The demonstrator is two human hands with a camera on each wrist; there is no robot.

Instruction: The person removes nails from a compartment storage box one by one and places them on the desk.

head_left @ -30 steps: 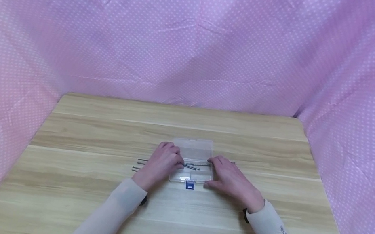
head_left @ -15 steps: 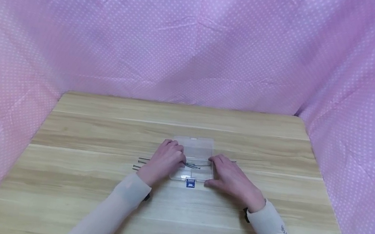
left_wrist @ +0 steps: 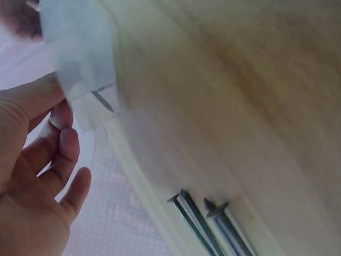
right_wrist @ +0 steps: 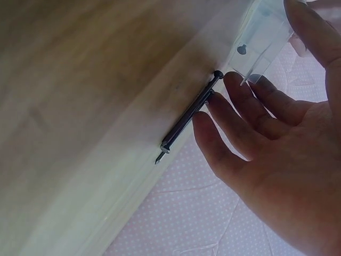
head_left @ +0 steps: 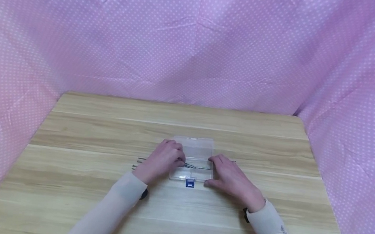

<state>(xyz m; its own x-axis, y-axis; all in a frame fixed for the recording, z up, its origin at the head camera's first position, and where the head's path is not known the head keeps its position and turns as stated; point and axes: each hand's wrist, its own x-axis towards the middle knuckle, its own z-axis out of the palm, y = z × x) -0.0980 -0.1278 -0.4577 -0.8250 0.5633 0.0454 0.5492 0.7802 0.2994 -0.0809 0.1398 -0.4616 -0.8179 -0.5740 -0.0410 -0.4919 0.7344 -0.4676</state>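
A clear plastic box lies with its lid folded back on the table, a blue label at its front clasp. Several dark nails are in the box. My left hand reaches over its left side, thumb and fingertips pinching a nail at its end; those fingertips are partly hidden. In the left wrist view, a nail point shows by the translucent plastic. My right hand grips the box's right side, thumb at the front corner and fingers farther back.
Loose nails lie on the table left of the left hand. More nails lie beside the right fingertips. The wood-grain table has pink dotted cloth around its back and sides.
The left fingertips shift slightly within the box, and the nails there have turned, one now reaching farther right. The right hand stays on the box.
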